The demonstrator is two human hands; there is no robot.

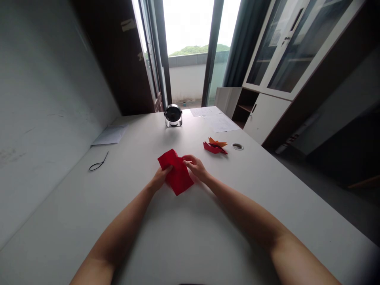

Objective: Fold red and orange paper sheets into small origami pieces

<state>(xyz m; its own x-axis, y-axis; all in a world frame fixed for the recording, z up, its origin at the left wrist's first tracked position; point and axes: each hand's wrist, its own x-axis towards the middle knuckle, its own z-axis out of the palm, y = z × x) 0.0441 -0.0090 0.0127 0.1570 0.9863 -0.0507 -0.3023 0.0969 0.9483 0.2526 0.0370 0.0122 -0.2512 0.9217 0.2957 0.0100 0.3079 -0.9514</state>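
A creased sheet of red paper (179, 177) is held up over the middle of the white table (184, 233). My left hand (161, 177) grips its left side, thumb on top and the other fingers hidden beneath. On the upper right edge, my right hand (194, 165) pinches the paper between thumb and forefinger. A fold shows along the top, near the right fingertips. Farther back on the right lie folded paper figures, a red one (213, 148) in front of an orange one (218, 143).
A round black device on a silver stand (173, 115) is at the back. At left lie a black cable tie (99, 163) and a white packet (109, 134). Paper sheets (221, 122) rest at the far right, near a round cable hole (237, 147). A wall borders the left side.
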